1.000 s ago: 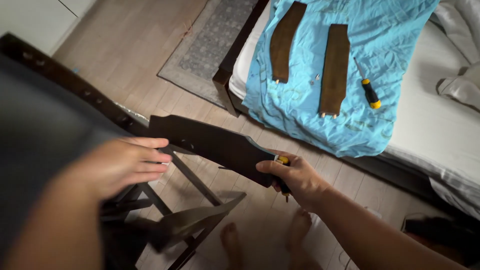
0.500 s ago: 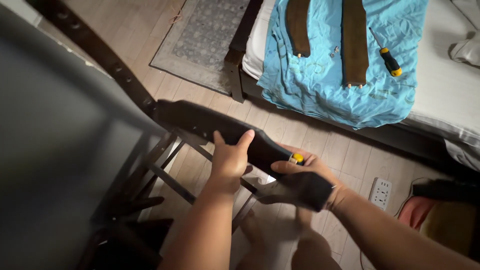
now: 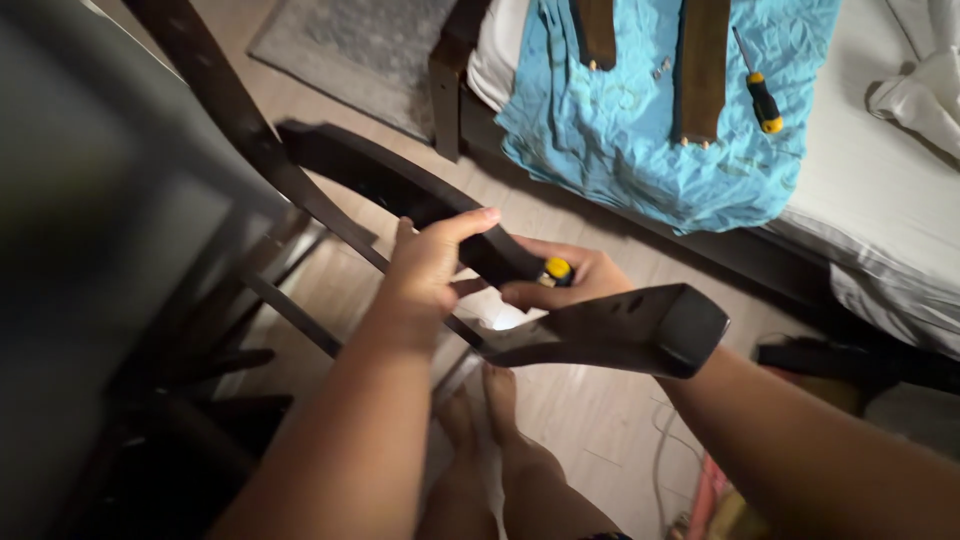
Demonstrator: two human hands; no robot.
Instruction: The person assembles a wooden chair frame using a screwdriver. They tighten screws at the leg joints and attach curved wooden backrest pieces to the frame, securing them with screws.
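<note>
No packages, labels, signs or screens in view

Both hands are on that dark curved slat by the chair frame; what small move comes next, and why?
Probably steady the slat with the left hand first: the right hand grips a yellow-tipped tool at the slat's near end, beside the chair frame.

I'm in a bedroom at home: a bed [image 3: 880, 200] with white sheets stands on wood flooring [image 3: 590, 400], a grey rug [image 3: 370, 50] just beside its corner.
</note>
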